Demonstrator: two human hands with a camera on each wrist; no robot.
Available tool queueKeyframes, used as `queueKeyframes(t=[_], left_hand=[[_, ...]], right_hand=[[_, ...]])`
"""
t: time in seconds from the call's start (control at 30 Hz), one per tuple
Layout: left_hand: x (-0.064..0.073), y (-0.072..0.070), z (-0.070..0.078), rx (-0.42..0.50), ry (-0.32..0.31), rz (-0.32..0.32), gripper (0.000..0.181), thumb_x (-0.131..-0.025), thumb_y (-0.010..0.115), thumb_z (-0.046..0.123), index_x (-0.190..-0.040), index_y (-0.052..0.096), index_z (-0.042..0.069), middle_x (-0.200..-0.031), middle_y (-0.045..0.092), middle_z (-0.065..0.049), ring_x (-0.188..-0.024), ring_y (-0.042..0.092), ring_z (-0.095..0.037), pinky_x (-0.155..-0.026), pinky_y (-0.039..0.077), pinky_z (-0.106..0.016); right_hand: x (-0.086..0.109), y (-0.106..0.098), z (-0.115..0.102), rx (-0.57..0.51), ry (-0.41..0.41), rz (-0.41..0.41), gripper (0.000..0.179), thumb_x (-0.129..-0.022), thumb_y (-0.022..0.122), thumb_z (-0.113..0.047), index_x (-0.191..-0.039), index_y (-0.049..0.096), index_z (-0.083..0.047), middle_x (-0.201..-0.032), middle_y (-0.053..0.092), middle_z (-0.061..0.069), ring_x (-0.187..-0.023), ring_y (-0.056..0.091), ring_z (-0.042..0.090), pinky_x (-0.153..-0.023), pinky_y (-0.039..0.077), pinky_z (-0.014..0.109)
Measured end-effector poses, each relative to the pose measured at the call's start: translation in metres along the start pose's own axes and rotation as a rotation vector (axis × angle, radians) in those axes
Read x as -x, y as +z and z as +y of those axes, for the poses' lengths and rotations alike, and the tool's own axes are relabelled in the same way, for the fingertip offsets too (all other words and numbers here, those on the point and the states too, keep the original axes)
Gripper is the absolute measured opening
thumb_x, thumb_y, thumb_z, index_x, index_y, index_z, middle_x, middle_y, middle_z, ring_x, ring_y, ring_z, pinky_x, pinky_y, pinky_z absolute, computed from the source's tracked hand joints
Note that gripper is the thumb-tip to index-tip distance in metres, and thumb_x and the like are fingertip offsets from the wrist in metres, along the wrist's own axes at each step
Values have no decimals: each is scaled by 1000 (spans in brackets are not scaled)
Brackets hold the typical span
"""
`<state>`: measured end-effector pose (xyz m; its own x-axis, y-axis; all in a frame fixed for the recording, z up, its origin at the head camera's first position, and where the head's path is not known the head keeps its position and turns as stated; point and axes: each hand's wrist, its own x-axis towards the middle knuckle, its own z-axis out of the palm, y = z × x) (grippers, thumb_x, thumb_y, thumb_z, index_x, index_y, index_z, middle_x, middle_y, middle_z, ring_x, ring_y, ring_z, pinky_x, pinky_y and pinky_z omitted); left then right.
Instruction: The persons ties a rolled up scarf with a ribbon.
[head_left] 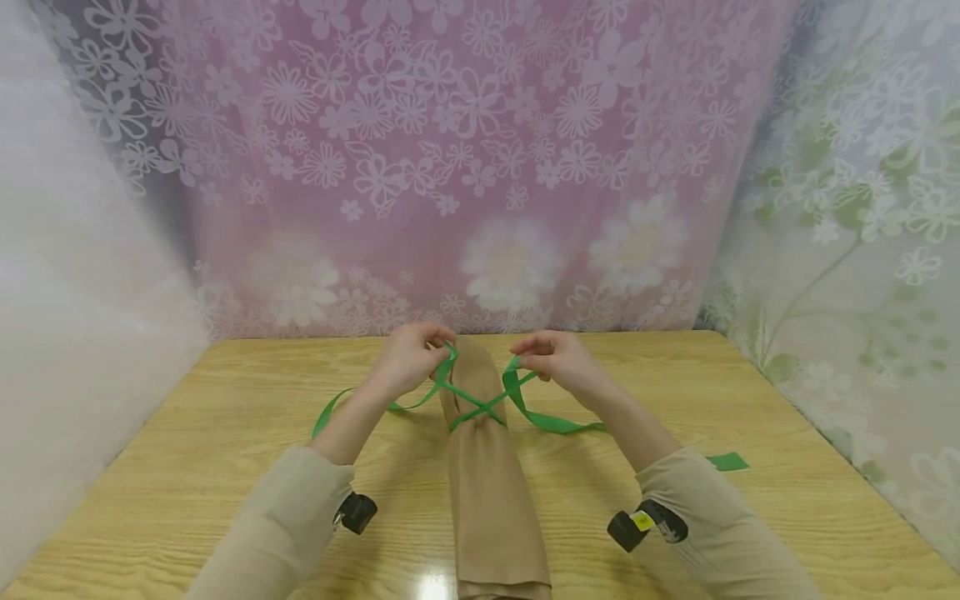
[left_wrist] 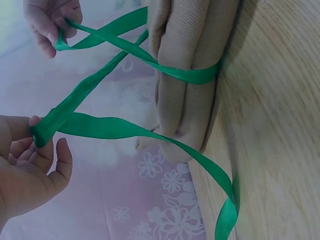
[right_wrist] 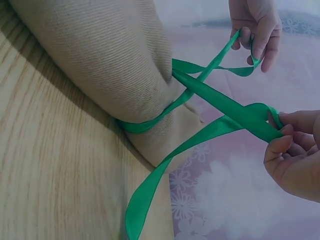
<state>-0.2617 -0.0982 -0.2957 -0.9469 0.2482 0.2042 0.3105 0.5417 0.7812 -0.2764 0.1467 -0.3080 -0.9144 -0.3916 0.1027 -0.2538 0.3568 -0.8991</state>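
A long folded bundle of tan fabric [head_left: 497, 508] lies on the table, pointing away from me. Round its far part runs a green ribbon [head_left: 480, 408], drawing the cloth in, its two ends crossing above the bundle. My left hand [head_left: 414, 357] pinches one end of the ribbon left of the fabric, raised above it. To the right, my right hand [head_left: 558, 360] pinches the other end between thumb and fingers. In the left wrist view the green ribbon [left_wrist: 195, 76] hugs the folds, and a loose tail hangs from the left hand [left_wrist: 37, 165].
The wood-grain table [head_left: 637, 517] extends on both sides of the bundle. A ribbon tail [head_left: 727, 462] lies on it beyond the right forearm. Flowered curtains [head_left: 480, 167] hang behind and to the right. Each wrist wears a black strapped camera [head_left: 357, 512].
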Motion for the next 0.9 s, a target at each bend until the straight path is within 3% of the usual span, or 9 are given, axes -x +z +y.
queueKeyframes(t=[0.13, 0.37, 0.63, 0.9], left_hand=[[-2, 2, 4, -8, -20, -6, 24, -90, 56, 6, -113, 62, 3, -98, 62, -8, -66, 64, -23, -61, 50, -28], [-7, 2, 14, -19, -20, -11, 27, -92, 54, 9, -117, 60, 5, -106, 61, -9, -66, 62, -27, -49, 41, -24], [-11, 7, 24, 59, 15, 5, 21, -91, 58, 8, -111, 64, 5, -96, 64, -7, -63, 60, -25, -51, 45, -25], [-14, 15, 29, 26, 48, 50, 19, -90, 60, 11, -108, 67, 10, -99, 66, -2, -85, 60, -19, -70, 50, -31]], right_hand=[[-3, 0, -3, -26, -15, -19, 25, -91, 57, -8, -113, 60, 2, -71, 49, 5, -64, 42, 17, -65, 39, 30], [-8, 1, -14, -74, -27, -34, 25, -90, 57, -8, -113, 59, 4, -67, 47, 5, -60, 39, 17, -62, 37, 29], [-10, 4, -26, -142, -3, -62, 29, -90, 58, -9, -116, 55, 5, -84, 57, 6, -64, 42, 17, -65, 38, 29], [-13, 8, -24, -297, 48, -58, 36, -91, 56, -5, -124, 49, 7, -82, 53, 3, -63, 42, 15, -62, 39, 26]])
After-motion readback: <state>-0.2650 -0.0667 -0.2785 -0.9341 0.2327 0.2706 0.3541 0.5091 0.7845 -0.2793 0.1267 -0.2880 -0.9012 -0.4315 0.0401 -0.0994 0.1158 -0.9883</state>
